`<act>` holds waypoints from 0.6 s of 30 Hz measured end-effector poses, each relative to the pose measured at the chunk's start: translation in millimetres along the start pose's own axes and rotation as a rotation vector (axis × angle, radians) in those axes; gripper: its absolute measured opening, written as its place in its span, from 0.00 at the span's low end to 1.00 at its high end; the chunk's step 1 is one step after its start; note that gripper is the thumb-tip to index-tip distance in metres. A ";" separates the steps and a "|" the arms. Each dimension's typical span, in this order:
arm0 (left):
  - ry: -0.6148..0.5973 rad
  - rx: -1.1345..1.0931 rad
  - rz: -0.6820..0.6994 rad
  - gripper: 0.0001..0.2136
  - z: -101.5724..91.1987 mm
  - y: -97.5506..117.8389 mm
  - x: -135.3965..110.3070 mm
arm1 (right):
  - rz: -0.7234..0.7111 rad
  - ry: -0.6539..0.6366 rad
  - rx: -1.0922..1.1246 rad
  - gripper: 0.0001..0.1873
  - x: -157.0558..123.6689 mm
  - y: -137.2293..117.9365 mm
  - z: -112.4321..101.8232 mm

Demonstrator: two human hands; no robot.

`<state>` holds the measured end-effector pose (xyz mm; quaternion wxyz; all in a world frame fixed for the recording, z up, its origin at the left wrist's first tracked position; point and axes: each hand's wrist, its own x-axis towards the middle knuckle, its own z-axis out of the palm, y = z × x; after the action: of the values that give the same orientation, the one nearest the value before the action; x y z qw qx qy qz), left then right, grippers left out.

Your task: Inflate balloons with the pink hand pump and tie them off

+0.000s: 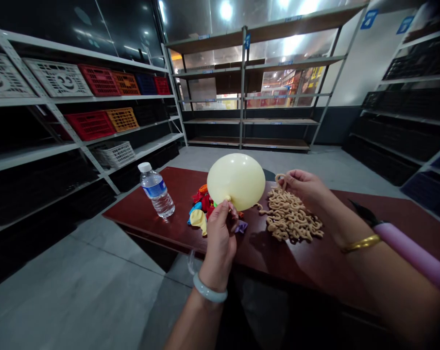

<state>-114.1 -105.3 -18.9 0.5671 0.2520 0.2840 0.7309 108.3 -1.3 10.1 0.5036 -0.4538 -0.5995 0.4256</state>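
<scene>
My left hand (222, 233) is closed in a pinch on the neck of an inflated pale yellow balloon (236, 180), holding it above the table. Uninflated balloons (198, 219) in several colours lie in a small heap behind and left of that hand. To the right, my right hand (303, 184) pinches a tan looped band (280, 180) between thumb and fingers. Just below it spreads a pile of similar tan bands (291, 216); one or two lie loose at its left edge.
On the dark red table (147, 233), a water bottle (156, 189) with a white cap stands at left. A pink-purple cylinder with a black tip (409, 248), perhaps a balloon pump, lies beyond my right forearm. Shelves with crates (99, 80) line the left wall; more racks stand behind.
</scene>
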 end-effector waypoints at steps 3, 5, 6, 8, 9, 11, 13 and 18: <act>-0.010 -0.021 -0.027 0.12 6.8 -3.5 2.2 | 0.030 0.003 0.146 0.18 -8.1 -17.0 -8.7; -0.009 0.002 -0.049 0.12 13.8 -7.1 4.3 | 0.034 -0.018 0.207 0.16 -15.4 -27.0 -9.9; -0.012 0.018 -0.057 0.13 18.0 -9.6 5.5 | 0.027 -0.035 0.208 0.15 -19.6 -32.0 -8.9; -0.030 0.046 -0.070 0.14 27.9 -16.7 7.7 | 0.007 -0.077 0.176 0.14 -28.8 -42.4 -4.0; -0.039 0.050 -0.077 0.14 33.4 -21.1 8.2 | -0.001 -0.098 0.165 0.13 -33.5 -47.4 -0.2; -0.039 0.033 -0.097 0.15 44.8 -31.5 7.5 | -0.009 -0.138 0.156 0.13 -42.5 -55.8 9.1; -0.014 -0.019 -0.098 0.15 55.1 -42.5 4.2 | -0.019 -0.162 0.140 0.12 -49.7 -59.8 19.3; 0.027 -0.090 -0.039 0.14 66.6 -62.6 -4.3 | -0.143 -0.002 -0.141 0.10 -60.8 -48.9 40.4</act>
<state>-24.2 -88.7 -15.6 0.5883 0.2108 0.2632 0.7350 67.6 -73.6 38.9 0.4987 -0.4438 -0.6594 0.3459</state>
